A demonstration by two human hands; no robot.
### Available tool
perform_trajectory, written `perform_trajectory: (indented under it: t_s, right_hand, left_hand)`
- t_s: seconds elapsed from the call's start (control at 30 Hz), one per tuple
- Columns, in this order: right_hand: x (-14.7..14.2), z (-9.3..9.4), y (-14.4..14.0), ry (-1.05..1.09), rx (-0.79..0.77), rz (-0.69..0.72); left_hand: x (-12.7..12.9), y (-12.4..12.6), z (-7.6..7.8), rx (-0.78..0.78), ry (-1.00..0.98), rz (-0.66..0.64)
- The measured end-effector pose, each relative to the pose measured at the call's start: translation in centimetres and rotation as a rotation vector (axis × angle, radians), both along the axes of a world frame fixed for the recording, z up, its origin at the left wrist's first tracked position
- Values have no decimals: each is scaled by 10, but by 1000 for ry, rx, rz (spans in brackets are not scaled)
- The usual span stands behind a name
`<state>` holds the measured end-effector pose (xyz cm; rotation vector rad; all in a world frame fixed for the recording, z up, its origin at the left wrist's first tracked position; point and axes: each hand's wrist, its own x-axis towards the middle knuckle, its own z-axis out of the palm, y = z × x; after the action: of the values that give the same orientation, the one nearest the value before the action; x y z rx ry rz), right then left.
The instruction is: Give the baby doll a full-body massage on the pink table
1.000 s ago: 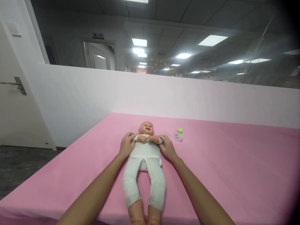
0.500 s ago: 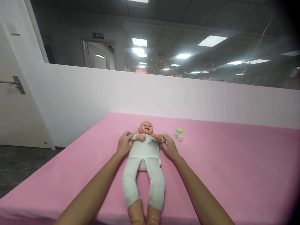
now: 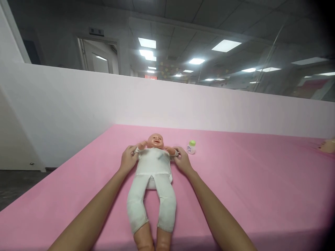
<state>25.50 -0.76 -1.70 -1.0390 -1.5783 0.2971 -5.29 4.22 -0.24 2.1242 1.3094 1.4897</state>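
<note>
A baby doll (image 3: 154, 162) with a white cloth body lies on its back on the pink table (image 3: 235, 181), head away from me and bare plastic feet toward me. My left hand (image 3: 128, 158) is closed on the doll's arm at the left of the picture, near the sleeve's end. On the other side my right hand (image 3: 183, 159) grips the opposite arm close to its cuff. Both plastic doll hands are raised beside the chin. Just beyond my right hand stands a small clear bottle (image 3: 191, 147) with a green cap.
A low white wall (image 3: 183, 104) with glass above runs along the table's far edge. Something skin-toned (image 3: 327, 145), only partly visible, lies at the far right edge. A door (image 3: 15, 136) and dark floor are at the left.
The view has turned to the right, so the doll and bottle appear further left. The doll's arm in my left hand has swung outward and up, away from its chest.
</note>
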Motion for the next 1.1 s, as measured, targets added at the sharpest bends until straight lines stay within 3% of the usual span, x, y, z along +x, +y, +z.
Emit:
perform_trajectory:
  t_s: [0.13,0.23,0.4,0.53,0.67,0.83,0.97,1.1]
  right_hand:
    - [-8,4,-6,-159,25,51]
    - [-9,0,-2,12,-51,41]
    - [0,-7,7,313,-108,-120]
    - [-2,-4,0,54,-70,-36]
    - [-8,2,-7,-101,-42,45]
    - [-8,-3,-2,35,-76,19]
    - [-3,-5,4,235,-125,-156]
    - [-2,-2,1,76,-62,-77]
  left_hand:
    - [1,1,-4,-18,56,-68]
    - [0,0,-4,-86,-59,-17]
    - [-1,-3,2,-144,-181,80]
    - [0,-2,-1,-27,3,17]
    - [2,-2,-5,-8,96,11]
    - [2,-7,2,-67,-29,49]
    - [2,-9,7,-121,-158,148]
    - [3,-6,3,-64,-90,20]
